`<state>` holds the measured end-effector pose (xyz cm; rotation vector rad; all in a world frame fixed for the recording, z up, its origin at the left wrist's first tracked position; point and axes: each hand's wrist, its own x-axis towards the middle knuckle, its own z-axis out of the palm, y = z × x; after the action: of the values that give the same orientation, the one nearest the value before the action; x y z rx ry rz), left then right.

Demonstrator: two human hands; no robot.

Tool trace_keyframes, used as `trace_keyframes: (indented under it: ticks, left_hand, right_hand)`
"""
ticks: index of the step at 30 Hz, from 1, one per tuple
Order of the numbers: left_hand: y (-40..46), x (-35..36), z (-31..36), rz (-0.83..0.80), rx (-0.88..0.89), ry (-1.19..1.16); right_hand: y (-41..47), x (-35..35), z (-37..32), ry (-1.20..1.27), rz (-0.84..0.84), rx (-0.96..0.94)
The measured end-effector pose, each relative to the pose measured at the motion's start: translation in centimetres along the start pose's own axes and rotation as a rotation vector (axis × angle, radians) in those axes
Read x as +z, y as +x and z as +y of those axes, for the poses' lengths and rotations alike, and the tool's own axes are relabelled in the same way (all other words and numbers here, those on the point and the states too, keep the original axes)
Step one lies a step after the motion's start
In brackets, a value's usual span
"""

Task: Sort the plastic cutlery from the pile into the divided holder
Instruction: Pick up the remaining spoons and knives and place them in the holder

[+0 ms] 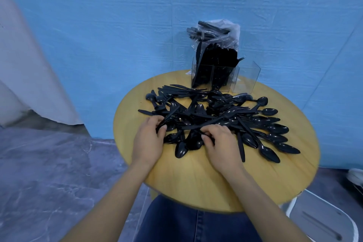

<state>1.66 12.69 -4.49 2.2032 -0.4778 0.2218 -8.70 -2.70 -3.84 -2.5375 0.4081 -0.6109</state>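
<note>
A loose pile of black plastic spoons, forks and knives (pixel 216 120) is sprawling across the round yellow wooden table (pixel 196 182). At the near edge of the pile, the left hand (pixel 149 139) is curling its fingers around black handles, and the right hand (pixel 220 143) is pinching pieces beneath its bent fingers. The clear divided acrylic holder (pixel 225 76) is standing at the table's far edge, beyond the pile; its left compartments are packed with black cutlery, the right one looking bare. A crinkled clear plastic bag of cutlery (pixel 218 31) is sitting on top. A blue wall (pixel 117 25) is rising behind.
</note>
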Motion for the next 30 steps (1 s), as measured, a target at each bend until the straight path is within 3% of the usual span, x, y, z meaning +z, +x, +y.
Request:
trace_keyframes:
  ticks: [8,15,20,30]
  left_hand:
    - [0.4,-0.3,0.2,0.091,0.008,-0.255]
    - [1.7,-1.5,0.9,0.097,0.009,-0.327]
    - [3.1,-3.5,2.4,0.035,0.007,-0.424]
    - [4.3,-5.7,5.7,-0.075,0.019,-0.588]
  right_hand:
    - [0.2,-0.2,-0.2,0.111,0.098,-0.091]
    - [1.9,-0.4,-0.9,0.161,0.141,-0.261]
    - [4.1,-1.4,-2.1,0.186,0.168,-0.339]
    - [7.9,-5.0,-2.2,0.064,0.071,-0.413]
